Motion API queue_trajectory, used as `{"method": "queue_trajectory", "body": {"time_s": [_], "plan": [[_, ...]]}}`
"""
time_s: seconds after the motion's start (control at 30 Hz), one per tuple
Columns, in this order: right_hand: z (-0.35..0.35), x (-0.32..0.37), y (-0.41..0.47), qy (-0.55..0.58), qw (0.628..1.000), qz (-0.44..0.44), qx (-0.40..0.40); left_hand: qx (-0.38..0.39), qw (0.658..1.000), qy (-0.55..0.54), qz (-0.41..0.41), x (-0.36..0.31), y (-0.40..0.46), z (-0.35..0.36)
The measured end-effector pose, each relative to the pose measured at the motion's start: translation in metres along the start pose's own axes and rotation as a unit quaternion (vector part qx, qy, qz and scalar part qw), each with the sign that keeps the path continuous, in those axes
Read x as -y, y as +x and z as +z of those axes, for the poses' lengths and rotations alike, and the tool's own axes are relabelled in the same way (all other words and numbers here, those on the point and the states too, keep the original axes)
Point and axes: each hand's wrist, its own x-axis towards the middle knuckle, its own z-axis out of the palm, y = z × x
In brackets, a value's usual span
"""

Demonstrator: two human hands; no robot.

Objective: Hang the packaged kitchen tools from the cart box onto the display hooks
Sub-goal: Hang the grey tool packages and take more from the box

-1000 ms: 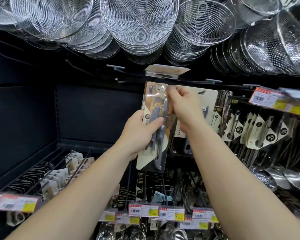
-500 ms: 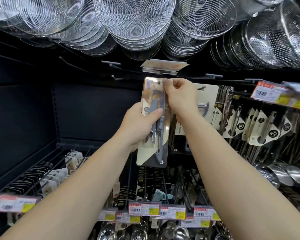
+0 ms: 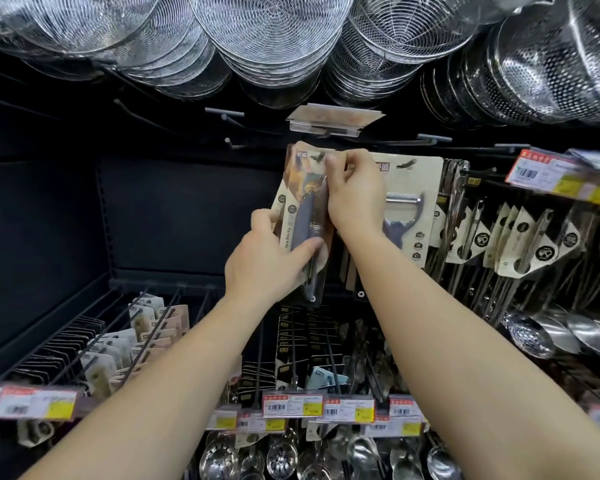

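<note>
We hold 1 packaged paring knife (image 3: 303,216) up at hook height, beside a hung peeler card (image 3: 413,202). Our left hand (image 3: 264,261) grips the pack's lower half, thumb across the front. Our right hand (image 3: 355,192) pinches its top edge by the hang hole, fingers (image 3: 333,161) curled. We cannot tell whether the hole is on a display hook (image 3: 234,143) yet, so we judge this pack as nearly hung but not released. The cart box is out of view, so what remains is unknown. Wire strainers (image 3: 271,39) hang overhead.
</note>
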Motion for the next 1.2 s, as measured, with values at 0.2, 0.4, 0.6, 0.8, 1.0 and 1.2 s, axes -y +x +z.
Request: {"method": "queue_trajectory", "body": {"time_s": [0.2, 0.4, 0.6, 0.8, 1.0, 1.2], "plan": [[0.001, -0.014, -0.055, 0.011, 0.999, 0.033, 0.009, 0.069, 0.997, -0.024, -0.005, 0.022, -0.007, 0.001], [0.009, -0.041, -0.109, -0.065, 0.995, 0.061, 0.047, 0.054, 0.998, -0.022, 0.024, 0.041, -0.017, 0.012], [0.007, -0.054, -0.142, -0.066, 0.989, 0.075, 0.111, 0.106, 0.991, -0.064, 0.048, 0.062, -0.033, 0.037], [-0.008, -0.084, -0.177, -0.128, 0.964, 0.128, 0.194, 0.154, 0.988, -0.012, 0.019, 0.075, -0.063, 0.055], [-0.054, -0.121, -0.218, -0.201, 0.933, 0.177, 0.240, 0.235, 0.966, 0.093, 0.048, 0.069, -0.106, 0.081], [-0.154, -0.167, -0.259, -0.313, 0.896, 0.194, 0.247, 0.325, 0.924, 0.145, 0.140, 0.020, -0.175, 0.142]]}}
